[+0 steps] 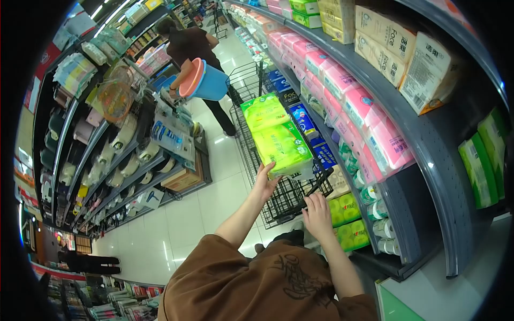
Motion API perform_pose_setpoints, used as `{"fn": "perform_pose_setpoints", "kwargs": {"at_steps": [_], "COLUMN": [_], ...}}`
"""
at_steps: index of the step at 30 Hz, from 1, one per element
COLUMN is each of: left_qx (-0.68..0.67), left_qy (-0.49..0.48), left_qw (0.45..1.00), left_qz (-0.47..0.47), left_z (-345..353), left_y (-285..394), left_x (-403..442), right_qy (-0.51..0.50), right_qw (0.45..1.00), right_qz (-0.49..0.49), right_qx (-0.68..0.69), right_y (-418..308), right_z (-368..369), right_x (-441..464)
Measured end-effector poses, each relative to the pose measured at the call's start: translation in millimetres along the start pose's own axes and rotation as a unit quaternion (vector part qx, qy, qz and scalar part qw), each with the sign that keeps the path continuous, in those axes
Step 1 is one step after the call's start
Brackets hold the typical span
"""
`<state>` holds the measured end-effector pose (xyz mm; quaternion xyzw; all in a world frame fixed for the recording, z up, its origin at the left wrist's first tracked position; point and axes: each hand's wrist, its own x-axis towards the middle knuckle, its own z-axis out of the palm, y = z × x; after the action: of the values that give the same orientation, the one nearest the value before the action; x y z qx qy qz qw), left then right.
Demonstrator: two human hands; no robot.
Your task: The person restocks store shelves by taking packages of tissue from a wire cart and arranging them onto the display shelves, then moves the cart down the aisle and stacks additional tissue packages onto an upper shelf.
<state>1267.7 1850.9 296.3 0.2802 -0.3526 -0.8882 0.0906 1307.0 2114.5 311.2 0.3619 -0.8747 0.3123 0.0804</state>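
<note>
A bright green tissue pack (281, 147) lies in the upper part of a black wire shopping cart (273, 206), with another green pack (263, 111) just beyond it. My left hand (263, 184) is at the near left corner of the closer pack, thumb along its side and fingers curled at its near end. The pack hides part of the fingertips' contact. On the right, my right hand (317, 214) has its fingers bent over the cart's black handle (316, 188).
Shelves of pink tissue packs (342, 88) and beige tissue packs (383, 45) run along the right. Hanging goods and a rack (176, 166) line the left. Ahead in the aisle, a person (187, 45) in dark clothes carries blue and pink buckets (209, 83), close to the cart's far end.
</note>
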Motion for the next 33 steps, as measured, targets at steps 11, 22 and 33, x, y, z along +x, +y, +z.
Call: {"fn": "perform_pose_setpoints", "kwargs": {"at_steps": [11,22,33], "left_qx": [0.019,0.403,0.573], "left_qy": [0.025,0.071,-0.456], "left_qw": [0.999,0.828,0.628], "left_qz": [0.038,0.383,0.265], "left_z": [-11.9,3.7,66.9], "left_y": [82.8,20.7,-37.9], "left_x": [157.8,128.7,-59.8], "right_qy": [-0.002,-0.01,0.487], "right_qw": [0.998,0.985,0.768], "right_qz": [0.055,0.142,0.292], "right_qx": [-0.035,0.101,-0.296], "right_y": [-5.9,-29.3,-4.3], "right_z": [12.8,-42.9,-348.8], "right_x": [4.2,20.8,19.9]}}
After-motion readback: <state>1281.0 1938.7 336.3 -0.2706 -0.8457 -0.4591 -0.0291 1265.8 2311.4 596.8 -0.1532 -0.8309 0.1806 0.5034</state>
